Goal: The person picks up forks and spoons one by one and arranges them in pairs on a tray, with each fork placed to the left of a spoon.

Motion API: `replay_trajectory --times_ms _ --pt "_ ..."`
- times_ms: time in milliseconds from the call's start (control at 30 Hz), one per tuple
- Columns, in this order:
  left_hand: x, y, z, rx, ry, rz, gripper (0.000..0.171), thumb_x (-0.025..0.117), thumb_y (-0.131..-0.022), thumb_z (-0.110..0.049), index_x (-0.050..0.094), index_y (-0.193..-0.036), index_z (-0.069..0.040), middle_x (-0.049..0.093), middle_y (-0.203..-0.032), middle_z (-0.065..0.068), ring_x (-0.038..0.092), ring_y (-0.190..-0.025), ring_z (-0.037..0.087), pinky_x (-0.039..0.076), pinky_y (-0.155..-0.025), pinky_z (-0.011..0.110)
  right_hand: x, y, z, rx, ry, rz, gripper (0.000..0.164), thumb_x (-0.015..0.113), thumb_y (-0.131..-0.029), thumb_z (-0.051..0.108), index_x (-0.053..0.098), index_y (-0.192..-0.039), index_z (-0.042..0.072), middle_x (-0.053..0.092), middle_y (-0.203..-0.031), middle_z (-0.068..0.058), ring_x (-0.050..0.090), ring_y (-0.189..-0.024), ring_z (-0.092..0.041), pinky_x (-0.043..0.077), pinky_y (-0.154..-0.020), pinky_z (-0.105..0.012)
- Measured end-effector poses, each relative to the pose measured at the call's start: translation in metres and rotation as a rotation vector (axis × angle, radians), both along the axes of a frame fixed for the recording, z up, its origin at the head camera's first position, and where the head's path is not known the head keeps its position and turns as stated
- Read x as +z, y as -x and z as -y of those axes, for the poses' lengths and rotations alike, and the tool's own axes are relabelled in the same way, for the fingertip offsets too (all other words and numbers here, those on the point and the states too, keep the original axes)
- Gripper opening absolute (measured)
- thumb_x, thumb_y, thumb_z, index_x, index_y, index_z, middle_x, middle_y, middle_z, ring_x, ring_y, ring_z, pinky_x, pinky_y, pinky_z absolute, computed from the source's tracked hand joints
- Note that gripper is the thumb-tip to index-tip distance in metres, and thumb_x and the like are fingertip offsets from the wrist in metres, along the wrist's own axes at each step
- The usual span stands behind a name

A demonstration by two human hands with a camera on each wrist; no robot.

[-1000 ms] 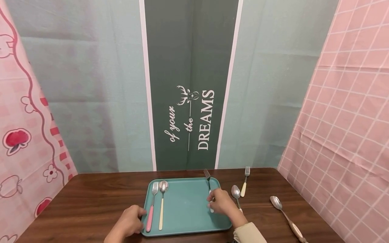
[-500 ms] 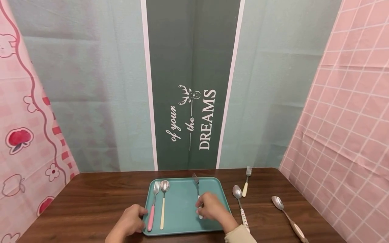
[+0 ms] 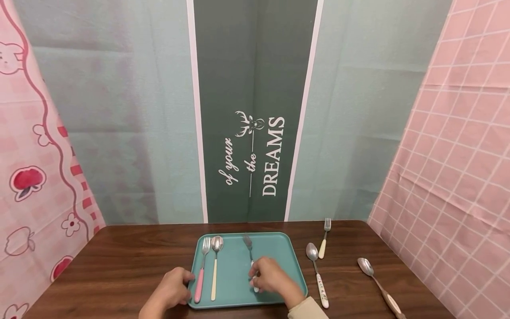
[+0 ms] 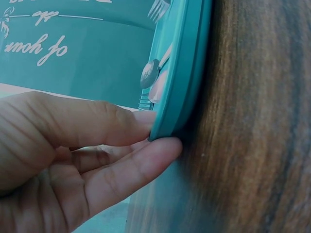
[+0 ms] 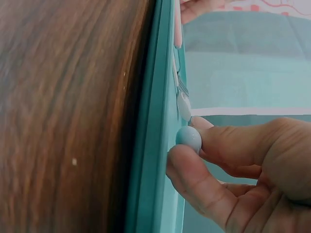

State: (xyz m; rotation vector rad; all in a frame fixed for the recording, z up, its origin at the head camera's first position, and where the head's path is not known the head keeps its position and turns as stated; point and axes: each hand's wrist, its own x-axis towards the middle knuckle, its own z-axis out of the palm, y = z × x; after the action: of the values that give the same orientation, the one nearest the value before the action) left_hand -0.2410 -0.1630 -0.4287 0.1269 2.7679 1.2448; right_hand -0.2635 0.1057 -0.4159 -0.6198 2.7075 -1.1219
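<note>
A teal tray lies on the wooden table. At its near left corner my left hand pinches the rim; the left wrist view shows the thumb on one side and fingers on the other. My right hand pinches the white handle of a fork over the tray's middle, the tines pointing to the far side. In the right wrist view the rounded handle end sits between thumb and fingers. A pink-handled fork and a cream-handled spoon lie side by side along the tray's left.
Right of the tray lie a spoon with a patterned white handle, a fork with a cream handle and a brown-handled spoon. A printed cloth hangs behind the table, with pink cloths at both sides.
My right hand has carried the fork leftward from the tray's right edge to its middle, uncovering the patterned spoon's handle. The left hand stays at the rim.
</note>
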Motion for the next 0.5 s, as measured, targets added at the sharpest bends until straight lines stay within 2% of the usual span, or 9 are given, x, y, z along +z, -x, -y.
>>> replay_trajectory --times_ms 233,500 --pt "-0.001 0.0 0.0 -0.003 -0.003 -0.007 0.047 0.061 -0.055 0.017 0.064 -0.102 0.014 0.06 -0.092 0.022 0.052 -0.052 0.017 0.05 -0.046 0.029 -0.004 0.0 0.01 -0.001 0.014 0.027 0.007 0.066 -0.074 -0.007 0.067 -0.079 -0.002 0.055 -0.068 0.002 0.054 -0.048 -0.009 0.047 -0.045 -0.023" --pt "0.001 0.0 -0.002 0.019 0.016 0.026 0.046 0.062 -0.057 0.017 0.064 -0.103 0.013 0.059 -0.092 0.021 0.052 -0.055 0.017 0.05 -0.048 0.029 -0.004 -0.001 0.019 -0.003 0.023 0.059 0.009 0.067 -0.073 -0.008 0.066 -0.079 -0.001 0.053 -0.064 0.001 0.054 -0.048 -0.011 0.048 -0.044 -0.024"
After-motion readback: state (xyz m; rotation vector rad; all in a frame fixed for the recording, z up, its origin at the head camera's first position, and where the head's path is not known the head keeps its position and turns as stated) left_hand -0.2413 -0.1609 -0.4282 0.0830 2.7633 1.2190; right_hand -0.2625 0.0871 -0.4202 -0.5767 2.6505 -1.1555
